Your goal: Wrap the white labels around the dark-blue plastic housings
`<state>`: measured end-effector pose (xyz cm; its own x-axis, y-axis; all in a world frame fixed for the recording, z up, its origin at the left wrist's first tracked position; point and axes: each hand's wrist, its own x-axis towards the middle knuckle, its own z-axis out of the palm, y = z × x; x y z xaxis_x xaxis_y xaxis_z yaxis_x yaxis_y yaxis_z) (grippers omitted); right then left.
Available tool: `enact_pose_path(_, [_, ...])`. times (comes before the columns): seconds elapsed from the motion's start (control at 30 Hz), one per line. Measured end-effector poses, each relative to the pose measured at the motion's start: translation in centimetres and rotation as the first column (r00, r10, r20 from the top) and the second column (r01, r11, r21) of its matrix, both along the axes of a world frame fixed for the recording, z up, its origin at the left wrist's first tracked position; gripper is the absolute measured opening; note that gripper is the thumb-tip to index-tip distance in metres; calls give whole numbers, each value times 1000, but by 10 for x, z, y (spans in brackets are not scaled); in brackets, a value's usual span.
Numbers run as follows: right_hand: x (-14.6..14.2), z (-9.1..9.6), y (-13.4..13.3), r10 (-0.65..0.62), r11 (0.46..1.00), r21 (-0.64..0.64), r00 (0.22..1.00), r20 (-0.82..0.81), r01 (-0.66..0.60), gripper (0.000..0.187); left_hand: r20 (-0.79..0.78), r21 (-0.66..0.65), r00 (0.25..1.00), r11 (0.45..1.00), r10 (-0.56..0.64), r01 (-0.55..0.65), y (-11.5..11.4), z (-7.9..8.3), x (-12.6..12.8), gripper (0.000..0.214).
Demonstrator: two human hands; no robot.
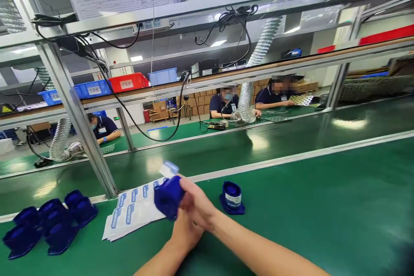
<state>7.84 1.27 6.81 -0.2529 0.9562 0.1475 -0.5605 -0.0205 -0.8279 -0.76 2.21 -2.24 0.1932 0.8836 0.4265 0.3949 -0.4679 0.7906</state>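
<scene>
Both my hands meet over the green bench near its middle. My right hand lies on top, fingers closed against a dark blue plastic part, with a small white and blue label sticking up just above it. My left hand is underneath, mostly covered by the right, and its fingers are hidden behind the part. A second blue part bearing a white label stands upright on the bench just right of my hands. Sheets of blue and white labels lie flat to the left.
Several unlabelled blue parts are bunched at the left edge. A slanted metal post rises behind the sheets. A dark conveyor belt runs past the bench. Other people sit working at the far bench, under coloured bins on a shelf.
</scene>
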Motion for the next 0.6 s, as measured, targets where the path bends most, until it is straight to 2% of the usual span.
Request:
enact_pose_path(0.07, [50,-7,-5,-81,997,-21,997,-9,81,61,69,-5,996,998,-65,66,-8,-2,4,105])
enact_pose_path(0.13, [79,-19,-12,-120,992,-40,993,4,120,56,197,24,975,994,-105,102,-15,-2,9,123])
enact_pose_path(0.17, [87,-26,-16,-120,992,-47,993,15,121,55,268,53,958,994,-106,96,-18,-2,11,124])
enact_pose_path(0.2, [91,-32,-20,-107,993,-50,994,25,108,56,329,83,939,994,-100,76,-20,0,13,118])
enact_pose_path(0.3, [92,-49,-24,-26,999,-40,997,68,29,66,435,114,897,993,-75,27,-26,5,15,81])
enact_pose_path(0.4, [95,-57,-19,-36,999,24,976,213,32,87,495,22,867,999,-52,47,-31,8,14,65])
enact_pose_path(0.5, [111,-61,-9,-197,979,117,907,373,164,109,577,-141,817,988,30,64,-36,6,13,75])
enact_pose_path(0.57, [128,-65,-2,-303,953,138,860,410,269,113,675,-312,731,936,100,160,-38,1,13,80])
enact_pose_path(0.6, [137,-68,1,-352,936,141,838,418,323,112,725,-391,677,884,124,257,-39,-1,13,79])
